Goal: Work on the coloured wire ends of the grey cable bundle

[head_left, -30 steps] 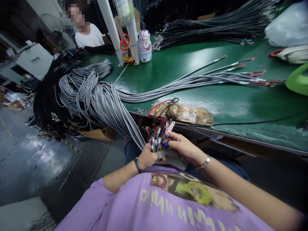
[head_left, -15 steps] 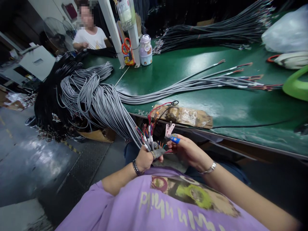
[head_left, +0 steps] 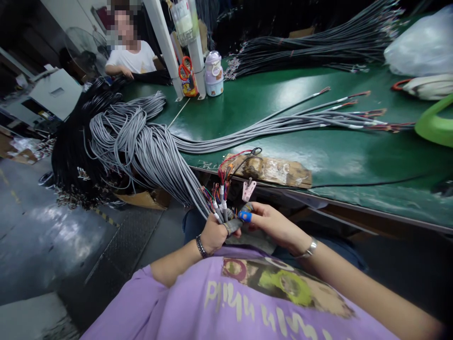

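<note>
My left hand [head_left: 214, 235] is closed around the ends of several grey cables [head_left: 187, 182], with cloth-like tape wrapped on its thumb. Stripped coloured wires [head_left: 223, 178] fan up above that fist, past white sleeves on the cables. Just right of it, my right hand [head_left: 271, 221] pinches at thin wires [head_left: 236, 213] by the left thumb; its fingertips partly hide them. A blue band covers one digit of the right hand, and tape covers another. Beyond the right fingers, a pink clip [head_left: 248, 190] is fixed at the table edge.
A worn wooden block [head_left: 283, 172] lies at the green table's [head_left: 300, 101] front edge. More grey cables [head_left: 262, 128] stretch across the table, and black cables [head_left: 76, 156] hang at the left. A bottle [head_left: 214, 74] stands by a white post. A person [head_left: 130, 59] sits at the far left.
My right hand has moved left and slightly down, closing in on the left thumb and the wires there. The left hand keeps its hold on the cables.
</note>
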Available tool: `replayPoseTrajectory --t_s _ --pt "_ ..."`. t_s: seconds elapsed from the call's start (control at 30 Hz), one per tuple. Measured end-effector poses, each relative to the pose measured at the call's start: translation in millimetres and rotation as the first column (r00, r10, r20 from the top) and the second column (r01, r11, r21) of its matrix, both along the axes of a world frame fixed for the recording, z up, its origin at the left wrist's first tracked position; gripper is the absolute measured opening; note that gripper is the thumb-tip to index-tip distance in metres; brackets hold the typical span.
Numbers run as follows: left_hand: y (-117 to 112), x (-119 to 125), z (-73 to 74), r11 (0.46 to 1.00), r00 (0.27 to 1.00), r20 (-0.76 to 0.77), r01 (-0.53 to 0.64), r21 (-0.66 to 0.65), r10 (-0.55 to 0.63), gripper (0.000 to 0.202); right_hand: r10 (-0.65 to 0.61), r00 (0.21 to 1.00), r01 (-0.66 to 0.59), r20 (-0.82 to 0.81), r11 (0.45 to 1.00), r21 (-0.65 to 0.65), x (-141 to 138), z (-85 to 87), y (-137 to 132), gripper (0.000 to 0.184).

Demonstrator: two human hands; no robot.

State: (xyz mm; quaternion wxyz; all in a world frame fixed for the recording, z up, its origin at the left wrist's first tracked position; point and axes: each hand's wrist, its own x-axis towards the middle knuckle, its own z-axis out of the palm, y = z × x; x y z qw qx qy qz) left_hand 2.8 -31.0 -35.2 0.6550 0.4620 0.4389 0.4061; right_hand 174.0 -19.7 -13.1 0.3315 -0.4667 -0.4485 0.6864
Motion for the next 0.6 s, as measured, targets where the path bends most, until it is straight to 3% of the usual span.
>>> replayPoseTrajectory --t_s 0.27,0.47,0.6 --pt "-1.9 5.4 9.0 0.998 0.998 -0.026 -0.062 -0.025 0.061 0.043 -0.043 0.999 0.042 0.021 0.997 0.071 -5.7 10.4 -5.2 0.029" --pt "-0.5 4.8 -2.7 0.991 0.991 0.008 -0.131 0.005 0.131 0.038 -0.101 0.988 0.099 -0.115 0.995 -0.021 -12.5 7.3 -8.0 0.029" --pt "-0.5 4.9 -2.7 0.99 0.99 0.002 -0.139 0.019 0.139 0.037 -0.194 0.966 0.181 -0.171 0.98 -0.089 -13.4 -2.5 -7.7 0.027"
